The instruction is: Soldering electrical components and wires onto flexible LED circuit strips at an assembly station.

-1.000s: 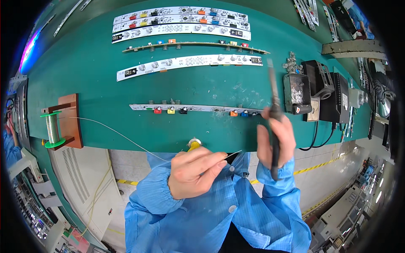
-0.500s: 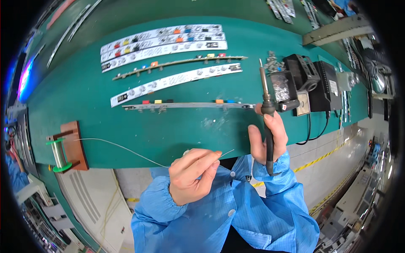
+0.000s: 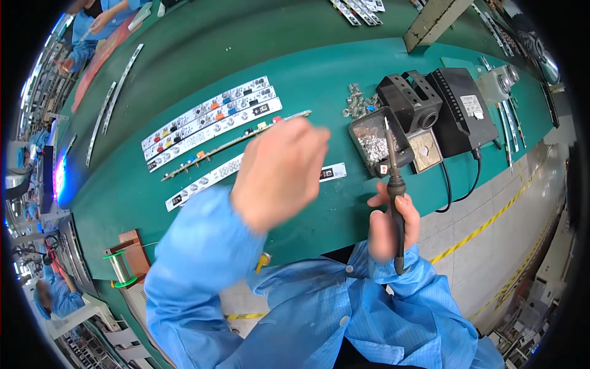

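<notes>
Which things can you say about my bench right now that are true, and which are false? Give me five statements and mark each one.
1. The right hand holds a soldering iron. True.
2. In this view, the left hand hides part of a white circuit board. True.
3. The soldering iron is in the left hand. False: it is in the right hand.
4. A solder spool sits on a brown stand toward the left of the bench. True.
5. The ends of the solder spool are red. False: they are green.
</notes>
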Tool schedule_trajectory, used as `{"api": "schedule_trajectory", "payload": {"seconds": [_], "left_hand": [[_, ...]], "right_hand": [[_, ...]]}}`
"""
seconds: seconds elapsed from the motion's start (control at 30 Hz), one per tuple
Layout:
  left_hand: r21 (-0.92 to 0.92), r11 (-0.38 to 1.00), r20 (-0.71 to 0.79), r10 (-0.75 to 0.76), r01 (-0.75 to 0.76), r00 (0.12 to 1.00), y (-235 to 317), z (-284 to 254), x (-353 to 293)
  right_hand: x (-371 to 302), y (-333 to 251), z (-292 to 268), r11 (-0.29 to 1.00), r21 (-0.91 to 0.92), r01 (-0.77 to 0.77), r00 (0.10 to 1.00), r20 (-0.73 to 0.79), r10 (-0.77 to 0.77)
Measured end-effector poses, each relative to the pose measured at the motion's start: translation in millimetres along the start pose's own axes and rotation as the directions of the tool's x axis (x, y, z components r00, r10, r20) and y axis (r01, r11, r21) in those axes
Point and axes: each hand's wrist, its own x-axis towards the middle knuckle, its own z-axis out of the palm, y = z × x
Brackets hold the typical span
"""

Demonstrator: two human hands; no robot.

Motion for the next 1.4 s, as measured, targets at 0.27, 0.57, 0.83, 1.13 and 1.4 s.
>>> {"api": "schedule_trajectory", "payload": {"seconds": [0.27, 0.57, 0.83, 1.13, 1.4], "left_hand": [[-0.003, 0.958, 0.27, -0.275, 0.286, 0.923, -26.4, 55.8, 76.1], [0.146, 0.968, 0.247, -0.234, 0.202, 0.94, -22.1, 60.2, 69.7], [-0.006, 0.997, -0.056, -0.08, 0.08, 0.995, -5.3, -38.7, 11.8], [-0.313, 0.906, -0.135, -0.34, 0.286, 0.931, -32.1, -53.2, -104.5], [-0.446, 0.877, -0.224, -0.304, 0.18, 0.926, -59.3, -27.9, -107.8]], "right_hand": [[-1.4, 0.8, -4.1, 0.994, 0.092, -0.054, 0.998, 0.034, 0.051], [-4.7, -3.7, -3.6, 0.996, 0.077, -0.053, 0.998, 0.045, 0.05], [7.1, -0.3, 1.8, 0.999, 0.007, -0.046, 0.99, 0.135, 0.044], [22.3, -8.4, 19.0, 0.972, -0.235, 0.03, 0.942, 0.33, 0.051], [49.2, -6.3, 53.0, 0.895, -0.426, 0.131, 0.909, 0.412, 0.063]]}}
